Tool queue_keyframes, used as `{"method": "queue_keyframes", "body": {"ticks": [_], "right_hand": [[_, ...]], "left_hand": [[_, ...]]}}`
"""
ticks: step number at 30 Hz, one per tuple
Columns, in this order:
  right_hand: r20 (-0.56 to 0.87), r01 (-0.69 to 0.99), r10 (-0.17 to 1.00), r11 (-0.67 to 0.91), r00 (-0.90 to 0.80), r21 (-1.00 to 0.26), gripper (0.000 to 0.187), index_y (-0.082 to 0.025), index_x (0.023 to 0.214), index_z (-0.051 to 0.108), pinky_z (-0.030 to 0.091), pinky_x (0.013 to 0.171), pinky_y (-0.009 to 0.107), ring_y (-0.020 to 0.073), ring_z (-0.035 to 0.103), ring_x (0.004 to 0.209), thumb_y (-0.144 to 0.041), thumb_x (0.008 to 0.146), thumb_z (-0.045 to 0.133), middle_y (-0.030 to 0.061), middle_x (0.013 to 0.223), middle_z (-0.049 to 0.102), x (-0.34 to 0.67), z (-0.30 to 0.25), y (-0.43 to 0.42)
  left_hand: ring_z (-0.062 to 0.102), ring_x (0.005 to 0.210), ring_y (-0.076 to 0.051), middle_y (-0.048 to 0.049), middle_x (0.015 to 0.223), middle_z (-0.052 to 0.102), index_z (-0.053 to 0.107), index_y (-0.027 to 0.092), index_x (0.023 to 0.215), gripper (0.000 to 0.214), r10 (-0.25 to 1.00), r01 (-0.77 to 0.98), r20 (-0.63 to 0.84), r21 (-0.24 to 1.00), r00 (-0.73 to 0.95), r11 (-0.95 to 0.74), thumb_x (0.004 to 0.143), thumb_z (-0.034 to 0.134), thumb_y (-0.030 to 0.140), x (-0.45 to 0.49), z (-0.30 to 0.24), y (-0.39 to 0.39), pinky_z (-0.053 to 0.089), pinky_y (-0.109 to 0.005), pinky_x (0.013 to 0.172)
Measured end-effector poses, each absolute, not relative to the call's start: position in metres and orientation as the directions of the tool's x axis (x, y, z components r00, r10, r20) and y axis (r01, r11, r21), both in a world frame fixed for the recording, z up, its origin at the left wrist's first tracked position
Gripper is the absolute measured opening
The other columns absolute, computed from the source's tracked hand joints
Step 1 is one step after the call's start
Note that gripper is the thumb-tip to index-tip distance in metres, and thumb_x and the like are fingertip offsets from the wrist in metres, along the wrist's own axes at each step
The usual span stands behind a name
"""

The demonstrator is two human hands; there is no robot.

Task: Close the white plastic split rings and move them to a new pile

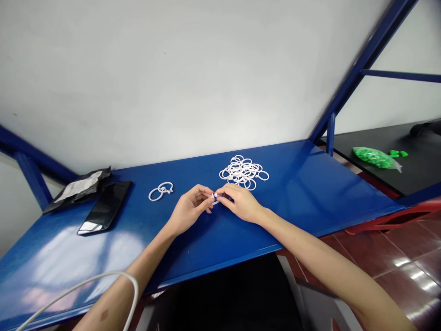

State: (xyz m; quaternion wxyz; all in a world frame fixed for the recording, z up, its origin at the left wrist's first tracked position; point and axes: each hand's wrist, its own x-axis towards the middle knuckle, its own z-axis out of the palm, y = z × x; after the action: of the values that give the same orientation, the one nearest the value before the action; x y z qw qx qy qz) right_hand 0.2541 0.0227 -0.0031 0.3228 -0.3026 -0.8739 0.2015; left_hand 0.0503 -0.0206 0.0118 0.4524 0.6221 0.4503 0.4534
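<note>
Both hands meet over the middle of the blue table [292, 184], pinching one small white plastic ring [215, 201] between them. My left hand [191, 207] grips its left side with thumb and fingertips. From the right, my right hand [241, 202] pinches the same ring; most of it is hidden by the fingers. Just beyond my right hand lies a pile of white rings [243, 171], loosely heaped and overlapping. To the left of my left hand, two white rings [160, 191] lie overlapping on the table.
A black phone [106, 207] lies on the left, beside a black plastic package [81, 186] with a white label. A white cable [86, 281] arcs over my left forearm. On a black table [365, 138] at the right sits a bag of green pieces [375, 157].
</note>
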Motion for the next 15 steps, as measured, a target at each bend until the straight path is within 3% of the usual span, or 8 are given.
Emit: {"method": "queue_keyframes", "body": {"ticks": [9,15], "right_hand": [[0.422,0.340,0.672,0.701,-0.609,-0.627,0.015,-0.022,0.098,0.068,0.049,0.076,0.028,0.0150,0.064,0.083,-0.033,0.101,0.059,0.0017,0.093,0.069,0.255,-0.003,0.019],[0.443,0.312,0.638,0.730,-0.630,-0.608,0.015,-0.022,0.097,0.067,0.049,0.077,0.027,0.0150,0.064,0.085,-0.030,0.103,0.057,0.0020,0.096,0.069,0.257,-0.005,0.017]], "left_hand": [[0.071,0.079,-0.017,-0.0062,0.092,0.072,0.073,0.017,0.091,0.026,0.958,0.094,0.229,0.964,0.174,-0.248,0.083,0.077,0.042,0.047,-0.004,-0.017,0.063,-0.033,0.073],[0.071,0.072,-0.015,-0.0043,0.090,0.070,0.077,0.020,0.087,0.016,0.934,0.043,0.307,0.947,0.185,-0.320,0.082,0.079,0.035,0.047,-0.009,-0.017,0.063,-0.030,0.068]]}}
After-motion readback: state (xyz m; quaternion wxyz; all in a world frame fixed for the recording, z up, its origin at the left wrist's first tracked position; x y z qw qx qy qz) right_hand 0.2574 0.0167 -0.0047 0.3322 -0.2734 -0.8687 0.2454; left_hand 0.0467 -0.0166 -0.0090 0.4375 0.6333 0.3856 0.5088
